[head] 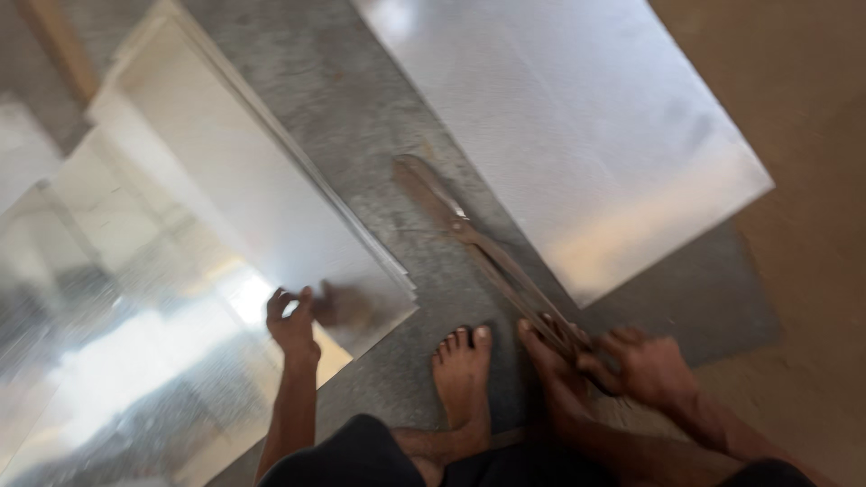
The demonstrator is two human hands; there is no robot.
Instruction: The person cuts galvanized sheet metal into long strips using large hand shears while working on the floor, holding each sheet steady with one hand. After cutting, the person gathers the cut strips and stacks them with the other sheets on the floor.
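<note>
Hands on metal sheet and shears, on the floor

Left hand (pixel 291 322) pinches the shiny metal sheet (pixel 262 216) corner with narrow fingers; right hand (pixel 645 368) closes around the shears (pixel 487 252) handles.

Blur, cropped edges and covered parts on the workshop floor

The whole view is motion-blurred. The metal sheet stack (pixel 225 198) runs off the left and top edges, its layers too smeared to count. The second sheet (pixel 577 117) is cut by the top edge. The shears (pixel 487 257) have their handle ends hidden under the right hand (pixel 645 365) and a foot (pixel 555 370). The left hand (pixel 293 320) has its fingertips blurred against the sheet corner; contact cannot be told.
</note>
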